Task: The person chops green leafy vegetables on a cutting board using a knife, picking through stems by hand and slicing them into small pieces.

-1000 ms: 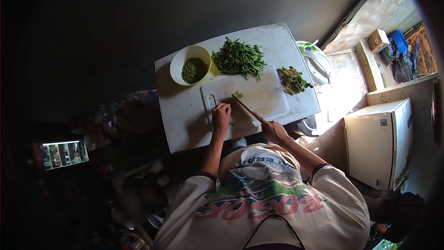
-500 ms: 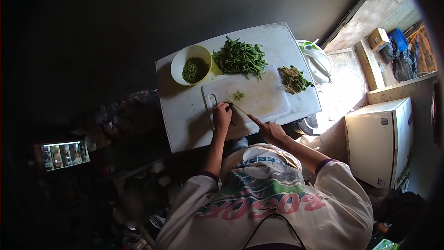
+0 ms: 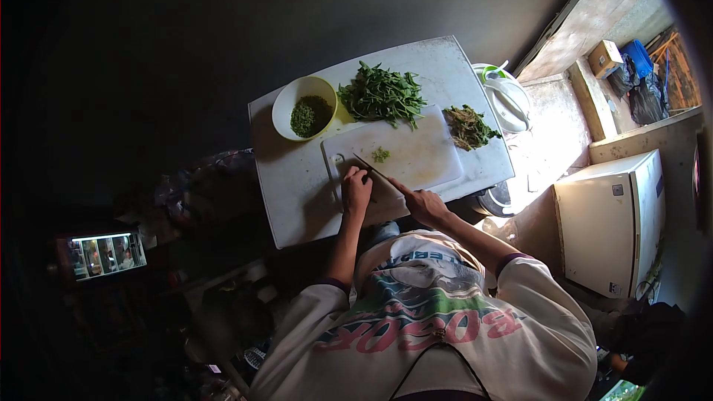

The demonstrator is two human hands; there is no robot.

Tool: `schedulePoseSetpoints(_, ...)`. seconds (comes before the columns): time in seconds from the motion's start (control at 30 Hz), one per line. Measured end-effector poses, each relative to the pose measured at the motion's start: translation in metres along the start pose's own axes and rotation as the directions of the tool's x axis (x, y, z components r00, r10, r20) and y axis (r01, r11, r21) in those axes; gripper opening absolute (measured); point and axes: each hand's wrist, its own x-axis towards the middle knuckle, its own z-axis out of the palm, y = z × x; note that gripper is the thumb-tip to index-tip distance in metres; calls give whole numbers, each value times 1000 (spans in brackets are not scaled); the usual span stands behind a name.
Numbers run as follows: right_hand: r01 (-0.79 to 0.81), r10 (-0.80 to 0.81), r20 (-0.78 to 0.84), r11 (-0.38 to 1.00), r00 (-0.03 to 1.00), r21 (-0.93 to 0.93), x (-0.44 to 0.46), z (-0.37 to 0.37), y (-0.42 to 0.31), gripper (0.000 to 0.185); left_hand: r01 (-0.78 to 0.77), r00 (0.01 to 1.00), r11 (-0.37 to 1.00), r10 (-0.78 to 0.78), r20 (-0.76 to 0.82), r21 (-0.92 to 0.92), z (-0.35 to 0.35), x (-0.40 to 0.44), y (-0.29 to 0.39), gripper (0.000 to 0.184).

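Note:
My right hand (image 3: 427, 208) grips a knife (image 3: 373, 168), its blade slanting up and left across the white cutting board (image 3: 427, 141). Close beside the blade, my left hand (image 3: 357, 189) is closed with its fingertips pinched on a small bunch of greens (image 3: 365, 179), mostly hidden by the fingers. A little pile of chopped greens (image 3: 380, 154) lies on the board just beyond the knife. Behind the board is a large heap of leafy greens (image 3: 382, 94). A white and yellow bowl (image 3: 283, 108) at the left holds finely chopped greens.
Wilted, brownish trimmings (image 3: 470, 128) lie right of the board on the white table (image 3: 282, 212). Past the table's right edge stand a white container with a green rim (image 3: 509, 104) and a dark bucket (image 3: 496, 199). A white fridge-like cabinet (image 3: 598, 223) is farther right.
The knife blade has moved slightly left and lies nearer my left fingertips. My right index finger, earlier stretched along the knife, is less extended. The view has shifted slightly.

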Motion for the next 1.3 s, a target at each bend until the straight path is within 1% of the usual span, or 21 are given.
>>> schedulePoseSetpoints(0.03,-25,25,23,1000,999,-9,-5,-1,3,79,10,1000,1000,-10,-6,-17,1,0,-1,17)
schedulePoseSetpoints(0.17,-63,62,27,998,998,8,-22,-8,11,79,4,1000,999,-5,-19,-50,5,-1,-4,15)
schedulePoseSetpoints(0.23,-134,134,43,991,990,17,-27,-16,10,78,-30,1000,997,29,-13,-64,4,2,-5,13)
schedulePoseSetpoints(0.27,-137,136,44,990,990,19,-29,-18,8,78,-29,1000,998,28,-8,-64,4,1,-6,13)
schedulePoseSetpoints(0.37,-139,138,48,990,989,26,-29,-31,-2,77,-22,1000,997,20,-21,-80,0,3,-3,14)
schedulePoseSetpoints(0.43,-96,98,68,995,993,-20,-31,-39,-9,76,19,999,1000,-19,30,6,-2,4,-5,17)
schedulePoseSetpoints(0.47,-98,99,68,995,993,-21,-32,-40,-10,76,19,999,1000,-19,32,4,-2,5,-5,17)
schedulePoseSetpoints(0.53,-43,48,74,997,996,-71,-35,-42,-11,77,27,999,1000,-27,44,2,-2,7,-5,20)
schedulePoseSetpoints(0.63,-17,22,88,998,996,-60,-34,-44,-9,79,39,999,999,-39,29,-15,0,6,-5,20)
schedulePoseSetpoints(0.77,-50,58,126,997,990,-61,-20,-22,-4,79,36,999,999,-35,32,-27,-1,7,-7,18)
schedulePoseSetpoints(0.83,-22,21,12,993,1000,114,-8,2,0,78,54,998,996,-51,37,-78,-1,7,-4,16)
schedulePoseSetpoints(0.9,-21,21,9,996,1000,88,11,7,0,77,39,999,996,-37,25,-85,2,8,-3,15)
schedulePoseSetpoints(0.97,-11,11,-2,990,1000,143,25,9,-4,77,18,1000,997,-17,19,-78,-1,6,-7,15)
schedulePoseSetpoints(1.0,-10,12,-11,989,1000,150,28,5,-6,77,21,999,999,-20,26,-43,-1,7,-6,15)
schedulePoseSetpoints(1.07,-1,0,10,996,1000,94,25,-2,-7,76,14,999,1000,-14,38,-12,-2,7,-4,15)
schedulePoseSetpoints(1.13,-10,9,18,997,1000,74,17,-10,-8,76,43,999,998,-42,28,-35,-1,6,-5,18)
schedulePoseSetpoints(1.3,-48,47,82,999,996,17,-11,-13,3,77,59,998,997,-59,-3,-47,2,4,-6,16)
